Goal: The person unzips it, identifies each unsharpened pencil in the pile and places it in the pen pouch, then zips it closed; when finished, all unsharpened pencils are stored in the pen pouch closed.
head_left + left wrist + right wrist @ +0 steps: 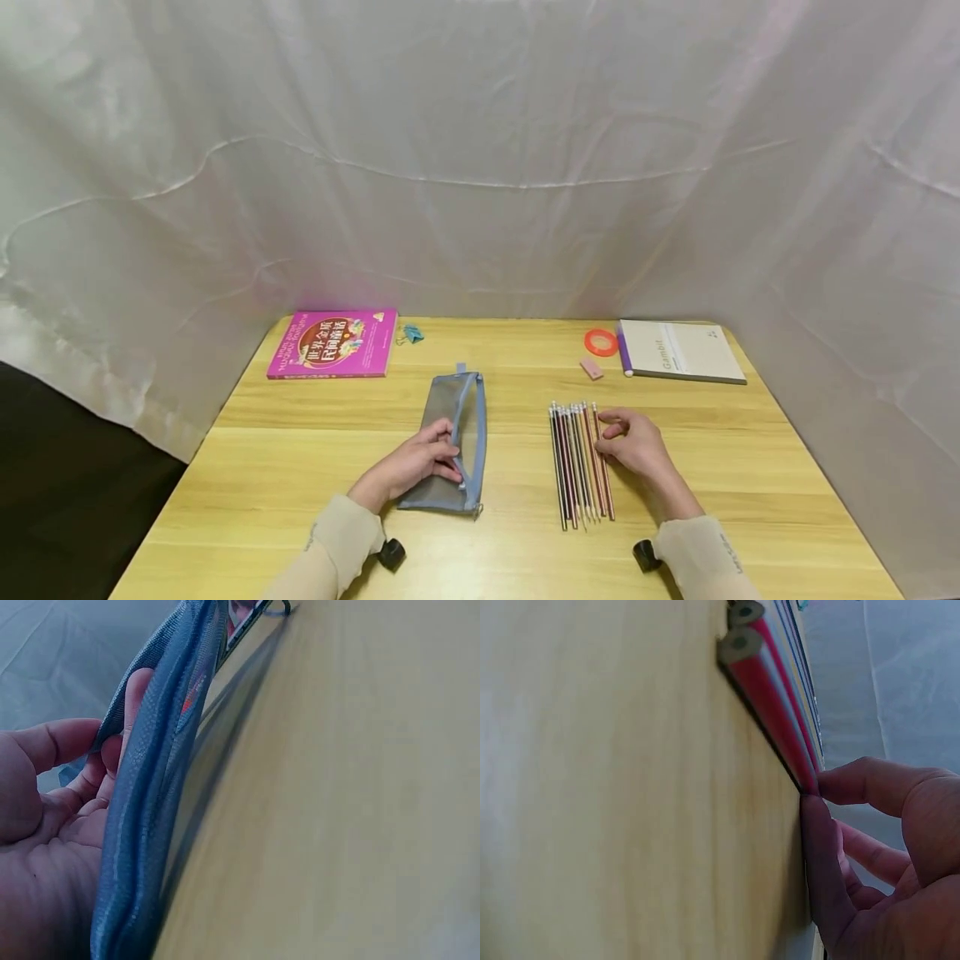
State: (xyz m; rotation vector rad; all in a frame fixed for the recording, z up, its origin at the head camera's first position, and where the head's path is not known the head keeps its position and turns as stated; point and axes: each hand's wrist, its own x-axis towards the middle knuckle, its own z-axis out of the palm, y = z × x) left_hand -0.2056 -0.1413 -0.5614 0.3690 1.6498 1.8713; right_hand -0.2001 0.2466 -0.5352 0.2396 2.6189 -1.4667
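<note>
A grey mesh pencil case (pixel 438 400) with blue zip edging lies on the table, its zip undone along the right side. My left hand (pixel 420 458) pinches the edge of its opening; in the left wrist view the thumb is at the blue cloth edge (pixel 112 724), with fingers behind it. To the right, several pencils (pixel 573 458) lie in a row side by side, eraser ends away from me. At the row's right end, my right hand (pixel 633 442) pinches the outermost red pencil (pixel 769 712) between thumb and forefinger, low at the table.
A pink book (pixel 367 358) lies at the back left, with teal binder clips (pixel 412 334) beside it. At the back right are an orange tape roll (pixel 601 342), a pink eraser (pixel 591 368) and a notebook (pixel 686 350) with a purple marker (pixel 624 354). Grey curtains (pixel 480 208) surround the table.
</note>
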